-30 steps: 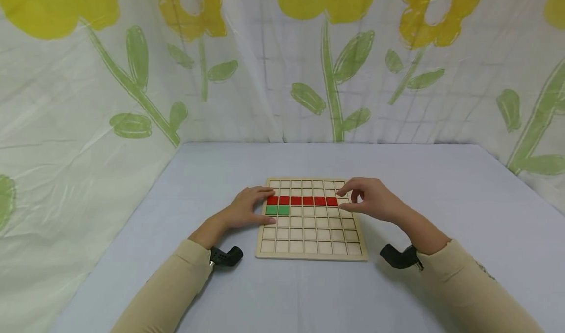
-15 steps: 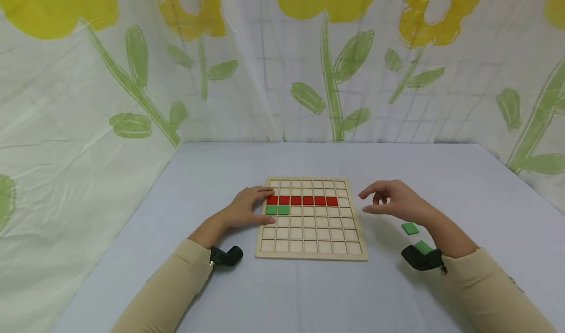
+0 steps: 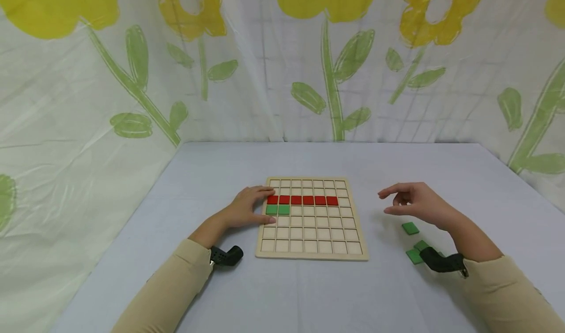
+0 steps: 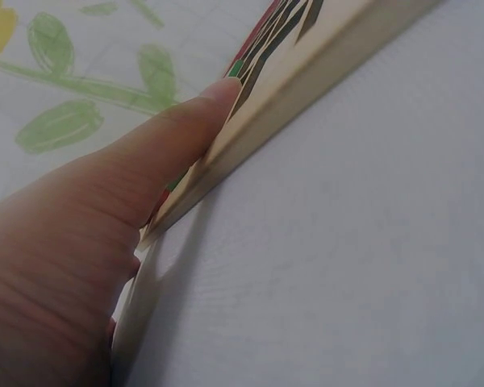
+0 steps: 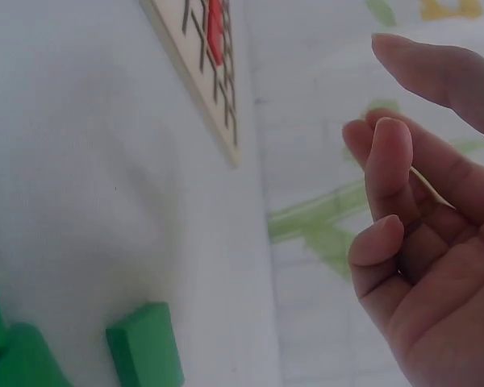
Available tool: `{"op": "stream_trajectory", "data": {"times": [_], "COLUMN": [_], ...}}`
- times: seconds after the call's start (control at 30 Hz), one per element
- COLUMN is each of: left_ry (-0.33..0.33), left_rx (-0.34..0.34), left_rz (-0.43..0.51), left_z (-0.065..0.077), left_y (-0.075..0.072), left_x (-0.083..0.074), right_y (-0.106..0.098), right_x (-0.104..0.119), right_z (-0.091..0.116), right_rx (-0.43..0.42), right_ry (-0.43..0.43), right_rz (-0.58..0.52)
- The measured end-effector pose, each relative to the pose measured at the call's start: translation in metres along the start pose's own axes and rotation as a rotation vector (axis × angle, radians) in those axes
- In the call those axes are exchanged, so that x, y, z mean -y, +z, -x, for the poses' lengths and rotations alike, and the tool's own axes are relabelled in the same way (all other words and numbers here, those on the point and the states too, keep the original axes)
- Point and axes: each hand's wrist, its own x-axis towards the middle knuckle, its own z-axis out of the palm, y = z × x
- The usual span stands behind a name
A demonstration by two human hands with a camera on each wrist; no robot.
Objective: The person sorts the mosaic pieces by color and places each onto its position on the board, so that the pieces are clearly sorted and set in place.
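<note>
A pale wooden grid board (image 3: 311, 256) lies flat on the table. Red square tiles (image 3: 308, 200), several of them, fill most of one row. Below them, at the row's left end, sit two green square tiles (image 3: 277, 209). My left hand (image 3: 243, 207) rests on the board's left edge; its thumb (image 4: 177, 129) lies along the top of the frame. To the right of the board, my right hand (image 3: 419, 203) hovers with nothing between thumb and index finger, the other fingers loosely bent. Loose green tiles (image 3: 410, 228) lie under that forearm, some partly hidden.
A white cloth covers the table (image 3: 212, 298). Behind it hangs a pale curtain (image 3: 273, 78) with printed yellow flowers. A black wrist camera (image 3: 441, 262) on the right sleeve covers part of the green tiles; another camera (image 3: 227, 257) sits at the left wrist.
My right hand has drawn away from the board toward the right, holding nothing. Its withdrawal uncovers loose green tiles on the table. The left hand and the placed tiles stay put.
</note>
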Motion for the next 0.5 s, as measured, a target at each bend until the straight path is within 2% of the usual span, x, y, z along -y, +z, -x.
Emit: {"op": "stream_trajectory", "data": {"times": [0.23, 0.5], "left_ry": [-0.003, 0.001], "left_rx": [0.003, -0.004], "left_rz": [0.004, 0.014], "left_z": [0.002, 0.003], "left_y": [-0.002, -0.003], "left_x": [-0.003, -0.007], "right_y": [-0.010, -0.019], "right_x": [-0.010, -0.030], "right_z": [0.009, 0.012], "right_rx": [0.026, 0.109], "right_ry": [0.051, 0.073], "right_rz": [-0.039, -0.056]}}
